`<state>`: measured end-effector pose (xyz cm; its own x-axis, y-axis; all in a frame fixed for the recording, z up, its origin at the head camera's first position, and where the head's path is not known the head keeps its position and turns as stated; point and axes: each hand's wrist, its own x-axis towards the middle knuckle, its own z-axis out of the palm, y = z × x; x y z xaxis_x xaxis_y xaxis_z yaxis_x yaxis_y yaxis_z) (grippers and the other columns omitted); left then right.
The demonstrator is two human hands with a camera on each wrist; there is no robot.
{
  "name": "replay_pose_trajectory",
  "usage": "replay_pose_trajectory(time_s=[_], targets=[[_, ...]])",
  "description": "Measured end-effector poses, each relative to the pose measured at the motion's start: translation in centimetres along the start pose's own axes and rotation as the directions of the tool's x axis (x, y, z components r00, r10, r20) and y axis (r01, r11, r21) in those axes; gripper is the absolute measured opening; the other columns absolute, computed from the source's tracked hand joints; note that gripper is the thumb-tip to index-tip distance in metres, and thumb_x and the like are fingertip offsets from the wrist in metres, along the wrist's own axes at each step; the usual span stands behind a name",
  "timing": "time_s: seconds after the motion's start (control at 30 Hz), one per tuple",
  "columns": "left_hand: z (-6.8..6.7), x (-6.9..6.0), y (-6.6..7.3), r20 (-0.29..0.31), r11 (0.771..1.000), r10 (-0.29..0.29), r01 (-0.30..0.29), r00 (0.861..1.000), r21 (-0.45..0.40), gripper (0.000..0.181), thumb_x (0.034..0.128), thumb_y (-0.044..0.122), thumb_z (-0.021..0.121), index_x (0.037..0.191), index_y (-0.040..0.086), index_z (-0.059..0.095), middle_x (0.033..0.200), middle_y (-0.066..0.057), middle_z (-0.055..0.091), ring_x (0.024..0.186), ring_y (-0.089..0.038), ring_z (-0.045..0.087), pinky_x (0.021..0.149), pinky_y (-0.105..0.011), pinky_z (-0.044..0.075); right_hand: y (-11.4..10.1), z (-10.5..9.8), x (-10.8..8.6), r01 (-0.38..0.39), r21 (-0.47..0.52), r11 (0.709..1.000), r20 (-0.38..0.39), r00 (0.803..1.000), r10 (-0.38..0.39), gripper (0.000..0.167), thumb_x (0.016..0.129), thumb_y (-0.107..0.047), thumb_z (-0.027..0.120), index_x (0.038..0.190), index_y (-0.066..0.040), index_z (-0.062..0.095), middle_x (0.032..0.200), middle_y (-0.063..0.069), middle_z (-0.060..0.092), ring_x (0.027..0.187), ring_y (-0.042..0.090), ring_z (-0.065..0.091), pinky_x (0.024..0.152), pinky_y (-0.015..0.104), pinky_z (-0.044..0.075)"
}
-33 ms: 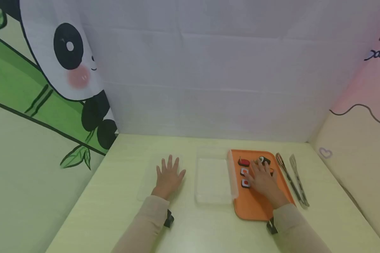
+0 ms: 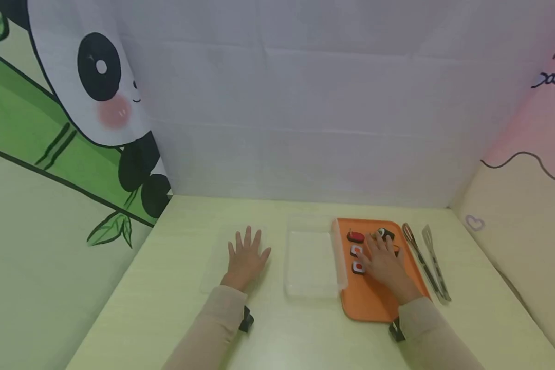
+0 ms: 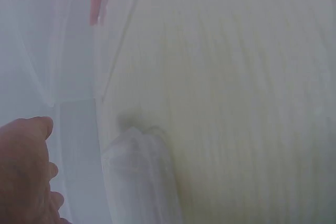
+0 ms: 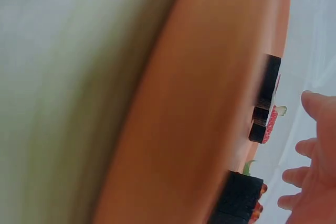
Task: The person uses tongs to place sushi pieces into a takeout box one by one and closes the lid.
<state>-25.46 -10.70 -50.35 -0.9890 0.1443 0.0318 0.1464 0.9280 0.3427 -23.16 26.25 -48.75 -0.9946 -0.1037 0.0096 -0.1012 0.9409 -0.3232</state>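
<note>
Head view shows me sushi on the tray; I judge handling unstarted, everything left. Left hand and right hand are spread, gripping nothing.

Shows right hand spread over orange tray bearing sushi pieces. Has clear box along tray's left edge, left hand over clear lid farther left, tongs just right of tray.

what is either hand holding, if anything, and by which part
Nothing is held: the left hand is spread over the table and the right hand over the sushi pieces on the orange tray.
</note>
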Motion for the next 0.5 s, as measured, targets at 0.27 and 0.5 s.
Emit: replay_pose_trajectory(time_s=[0.27,0.5], targets=[[-0.1,-0.5,0.3,-0.015,0.999,0.017,-0.018,1.0,-0.034,0.067,0.1026,0.045,0.042,0.155,0.006,0.024,0.16,-0.021,0.01,0.142,-0.048,0.006,0.11,-0.066,0.007,0.6,-0.1,-0.2,-0.01,-0.002,1.0,-0.007,1.0,0.01,0.068,0.103,-0.044,0.044,0.154,-0.003,0.023,0.156,0.028,0.012,0.14,0.052,0.004,0.101,0.077,0.005],[-0.2,-1.1,0.5,-0.017,0.98,0.066,-0.068,0.998,-0.188,0.067,0.1042,0.04,0.042,0.155,0.003,0.019,0.159,-0.022,0.01,0.143,-0.045,0.01,0.113,-0.058,0.014,2.7,-0.9,-0.5,-0.034,0.025,0.999,-0.118,0.992,0.037,0.062,0.1,-0.028,0.054,0.147,0.005,0.032,0.147,0.033,0.028,0.133,0.054,0.023,0.099,0.074,0.021]])
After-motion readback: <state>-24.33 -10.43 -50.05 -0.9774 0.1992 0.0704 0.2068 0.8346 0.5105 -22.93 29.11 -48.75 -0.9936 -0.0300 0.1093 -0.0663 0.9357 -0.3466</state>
